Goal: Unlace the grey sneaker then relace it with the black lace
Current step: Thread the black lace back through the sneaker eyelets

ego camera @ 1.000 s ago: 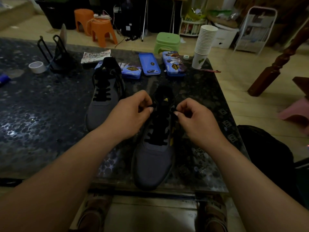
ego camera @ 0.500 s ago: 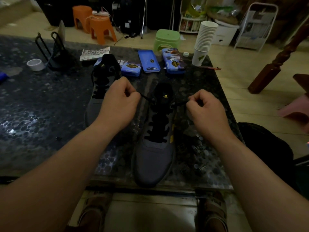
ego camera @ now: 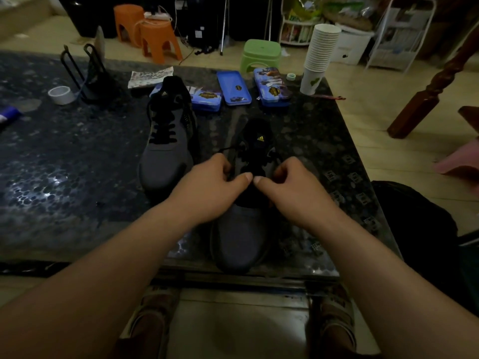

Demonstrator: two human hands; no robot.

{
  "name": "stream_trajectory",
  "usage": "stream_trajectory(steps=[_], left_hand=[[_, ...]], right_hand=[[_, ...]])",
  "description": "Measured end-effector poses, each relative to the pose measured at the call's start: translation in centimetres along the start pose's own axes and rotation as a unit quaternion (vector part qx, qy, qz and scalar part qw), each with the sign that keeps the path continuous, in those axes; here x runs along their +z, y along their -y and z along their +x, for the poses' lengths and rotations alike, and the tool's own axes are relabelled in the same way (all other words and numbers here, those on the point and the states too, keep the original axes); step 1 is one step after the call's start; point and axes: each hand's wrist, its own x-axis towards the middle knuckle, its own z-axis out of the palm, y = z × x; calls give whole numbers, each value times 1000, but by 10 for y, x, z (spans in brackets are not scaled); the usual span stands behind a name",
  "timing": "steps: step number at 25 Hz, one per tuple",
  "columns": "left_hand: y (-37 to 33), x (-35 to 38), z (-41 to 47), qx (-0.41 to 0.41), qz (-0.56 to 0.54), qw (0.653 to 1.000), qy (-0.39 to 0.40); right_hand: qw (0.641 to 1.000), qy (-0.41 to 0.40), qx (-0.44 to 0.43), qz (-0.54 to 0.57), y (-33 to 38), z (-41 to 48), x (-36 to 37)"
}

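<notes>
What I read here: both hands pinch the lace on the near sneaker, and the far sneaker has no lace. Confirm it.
Wrong on one point: the far sneaker is laced, as the head view shows. The rest stands: left hand and right hand pinch the lace on the near sneaker.

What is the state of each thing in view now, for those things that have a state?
grey sneaker: stands on its sole, lace loose at the top.
black lace: one strand slack, running to the left hand.
left hand: pinches the lace.
right hand: fingers curled at the lacing, seems to pinch it.
second sneaker: laced, untouched.
paper cups: stacked, upright.
tape roll: lying flat.
</notes>
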Motion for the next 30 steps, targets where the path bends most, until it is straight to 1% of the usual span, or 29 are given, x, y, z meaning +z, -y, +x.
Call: stream_trajectory(steps=[4,6,8,10,12,15,20,22,25,27,30], left_hand=[[-8,4,-2,12,43,998,-45],[-11,6,-3,16,58,997,-54],[-9,7,-4,19,47,998,-41],[-8,4,-1,8,9,1000,-18],[-10,2,3,6,4,1000,-19],[-15,4,10,9,45,998,-49],[-20,10,7,48,91,992,-78],[-20,11,7,48,86,992,-79],[-19,8,7,18,54,996,-65],[-21,8,7,9,68,996,-64],[-25,11,6,32,90,992,-78]], right_hand=[[999,-31,-12,-10,7,-1,3],[999,-42,-28,-15,6,-1,2],[999,-32,-37,-11,2,-1,1],[999,-10,-33,11,0,3,-1],[999,-19,-36,15,2,8,0],[992,-74,-87,-52,6,16,7],[975,-93,-161,-120,3,16,12],[972,-100,-171,-125,0,15,14],[977,-102,-146,-117,-1,12,15],[976,-110,-138,-126,0,12,15],[966,-125,-170,-147,0,12,18]])
